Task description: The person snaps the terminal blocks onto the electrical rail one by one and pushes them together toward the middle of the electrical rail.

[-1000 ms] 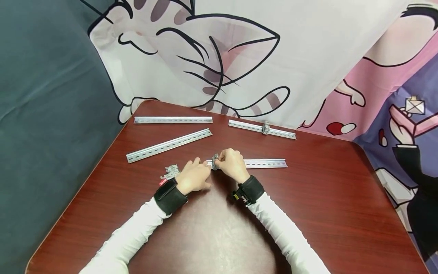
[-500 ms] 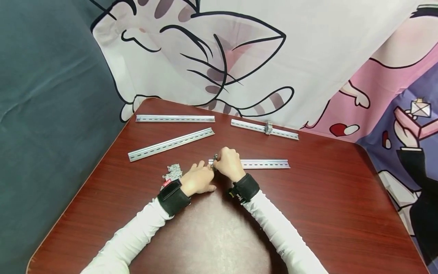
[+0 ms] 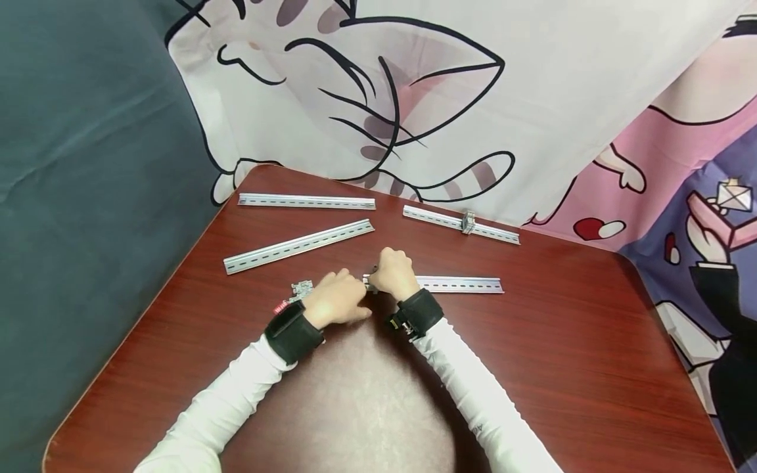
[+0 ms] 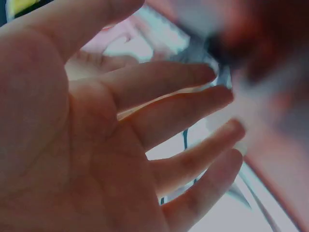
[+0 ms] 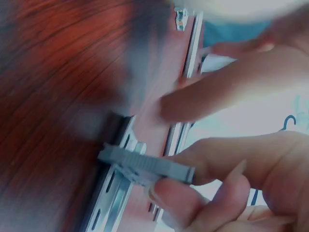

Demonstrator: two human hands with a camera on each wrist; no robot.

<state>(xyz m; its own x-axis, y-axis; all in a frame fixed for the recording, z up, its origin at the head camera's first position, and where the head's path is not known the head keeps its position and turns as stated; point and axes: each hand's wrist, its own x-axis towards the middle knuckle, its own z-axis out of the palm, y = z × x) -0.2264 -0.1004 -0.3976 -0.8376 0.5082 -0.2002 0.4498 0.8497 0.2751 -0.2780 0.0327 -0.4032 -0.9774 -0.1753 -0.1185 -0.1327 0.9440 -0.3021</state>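
My right hand (image 3: 394, 274) pinches a grey DIN-rail terminal block (image 5: 145, 164) between thumb and fingers. The block sits across the left end of a slotted metal DIN rail (image 3: 461, 284) that lies on the table. In the right wrist view, the rail's end shows just past the block. Just left of that end is my left hand (image 3: 335, 299), its fingers spread and holding nothing, as the left wrist view (image 4: 174, 111) shows. Beside the left wrist lie several loose grey terminal blocks (image 3: 301, 289) and a small red piece (image 3: 280, 307), partly hidden by the hand and wristband.
Two bare DIN rails, one straight along the back (image 3: 306, 202) and one slanted (image 3: 298, 247), lie at the back left. At the back right, another rail (image 3: 434, 215) carries a grey block (image 3: 468, 223). A printed cloth (image 3: 437, 112) hangs behind the brown table (image 3: 568, 341).
My right hand has shifted slightly left along the rail with the block. My left hand came close to the rail's end, then drew back a little left. The head view has shifted slightly.
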